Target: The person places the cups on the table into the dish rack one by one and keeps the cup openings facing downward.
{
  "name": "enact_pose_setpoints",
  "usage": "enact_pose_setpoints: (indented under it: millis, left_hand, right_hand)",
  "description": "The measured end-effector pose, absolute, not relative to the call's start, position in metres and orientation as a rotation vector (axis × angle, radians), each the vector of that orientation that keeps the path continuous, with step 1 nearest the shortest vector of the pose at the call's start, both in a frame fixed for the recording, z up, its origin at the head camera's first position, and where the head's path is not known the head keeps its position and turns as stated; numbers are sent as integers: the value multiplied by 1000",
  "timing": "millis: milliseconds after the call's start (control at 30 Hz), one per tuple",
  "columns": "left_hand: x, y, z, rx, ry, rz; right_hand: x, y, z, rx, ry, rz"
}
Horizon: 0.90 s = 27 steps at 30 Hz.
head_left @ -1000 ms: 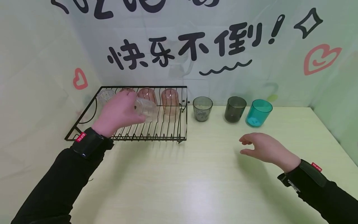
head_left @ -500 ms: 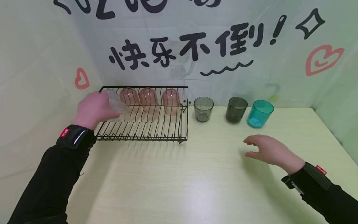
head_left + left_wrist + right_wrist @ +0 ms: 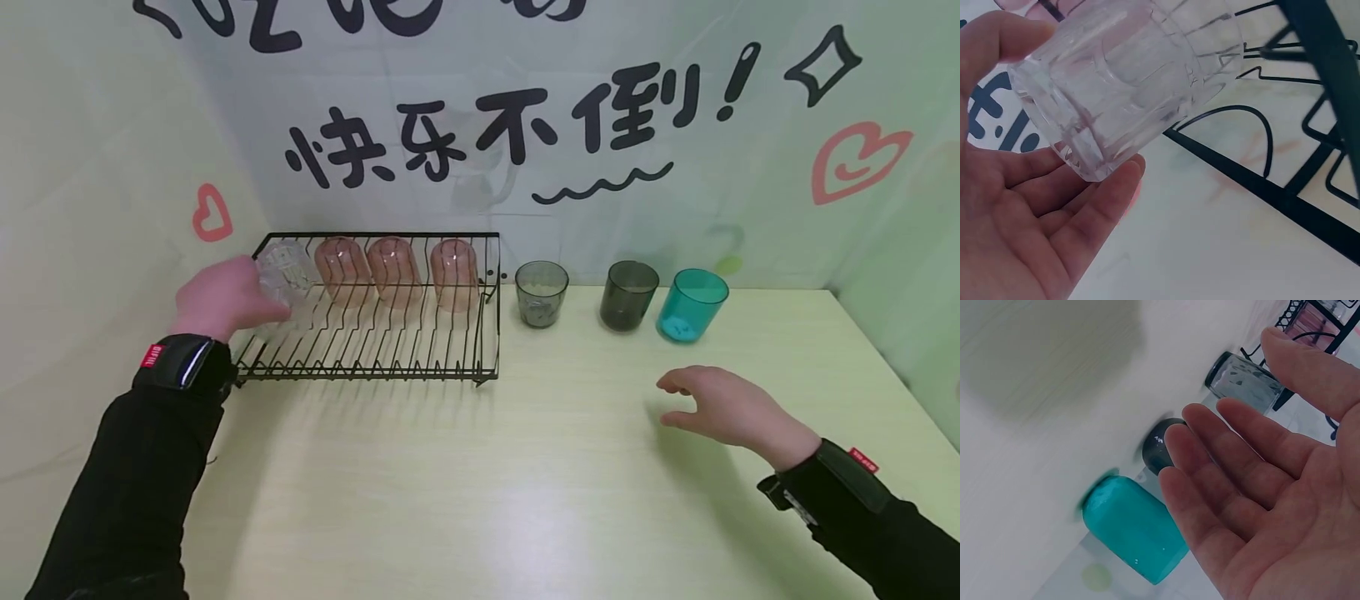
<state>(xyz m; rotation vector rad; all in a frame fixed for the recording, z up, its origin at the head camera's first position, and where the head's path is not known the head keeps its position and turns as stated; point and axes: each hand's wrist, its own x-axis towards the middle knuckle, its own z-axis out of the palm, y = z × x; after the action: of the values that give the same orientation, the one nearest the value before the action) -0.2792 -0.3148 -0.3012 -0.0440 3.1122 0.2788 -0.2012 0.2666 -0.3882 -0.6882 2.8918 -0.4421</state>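
At the left end of the black wire drying rack (image 3: 360, 379), my left hand (image 3: 228, 298) holds a clear glass (image 3: 1122, 81), tilted, with the thumb on one side and the fingers (image 3: 1100, 219) near its base. In the head view the hand hides most of that glass. Another clear glass (image 3: 288, 260) sits behind it at the rack's back left. Several pink glasses, among them one at the left (image 3: 342, 271), one in the middle (image 3: 393, 271) and one at the right (image 3: 453, 275), lean in the rack. My right hand (image 3: 731, 408) hovers over the table, fingers loosely bent, holding nothing.
Right of the rack stand a pale grey glass (image 3: 542, 293), a dark grey glass (image 3: 628, 295) and a teal glass (image 3: 693, 305), along the back of the light wooden table (image 3: 450, 483). A printed cloth wall (image 3: 450, 200) closes off the back and both sides.
My left hand has moved left with the clear glass, from in front of the pink glasses to the rack's left end. The right hand has shifted only slightly.
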Motion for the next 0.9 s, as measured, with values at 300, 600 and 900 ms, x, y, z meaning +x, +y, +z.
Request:
enact_pose_setpoints:
  millis: [300, 600, 900]
  left_hand:
    - [-277, -331, -303, -71, 3050, 236]
    - [-280, -333, -305, -33, 3000, 208]
    - [-279, -331, -303, -14, 2964, 191]
  right_hand:
    - [-201, 270, -392, -675, 2898, -428]
    - [-201, 271, -393, -665, 2896, -432]
    - [-200, 271, -394, -679, 2897, -436]
